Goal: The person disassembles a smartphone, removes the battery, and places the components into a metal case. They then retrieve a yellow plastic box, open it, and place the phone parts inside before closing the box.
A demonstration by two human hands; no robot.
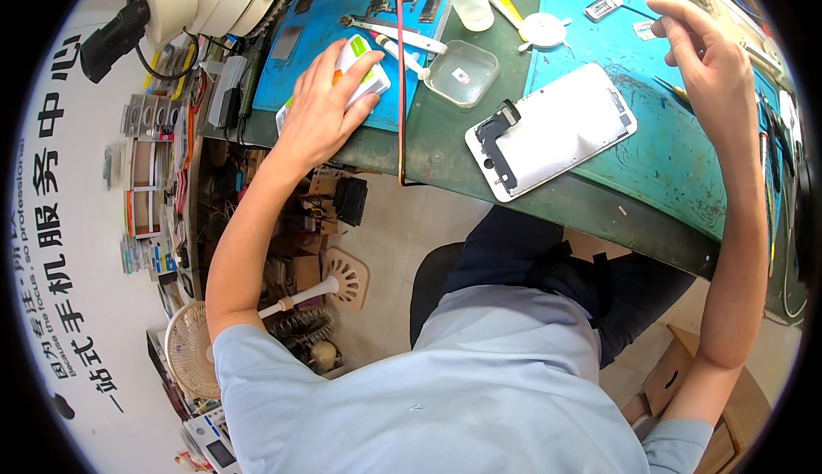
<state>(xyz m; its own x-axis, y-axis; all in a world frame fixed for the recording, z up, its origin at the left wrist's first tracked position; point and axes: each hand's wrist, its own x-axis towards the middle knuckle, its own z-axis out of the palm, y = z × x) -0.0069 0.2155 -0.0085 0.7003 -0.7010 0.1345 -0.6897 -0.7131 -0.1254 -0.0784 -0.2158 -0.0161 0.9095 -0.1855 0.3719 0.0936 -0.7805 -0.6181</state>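
My left hand [325,101] lies over a white and green box [370,80] on the blue mat, fingers curved around it. My right hand [706,67] hovers at the upper right, index finger and thumb apart, near a small pale card [643,30] and a yellow-tipped tool [672,87]. Between the hands, a white phone panel [569,131] with a black flex part [492,136] rests on the bench. A clear shallow case [462,76] sits just right of the left hand.
A microscope [180,3] overhangs the upper left. A white bottle [469,3], a round white dish [544,30] and pens stand at the back. A red cable [401,131] drops over the bench edge [599,221]. A fan [188,350] and shelves are at the left.
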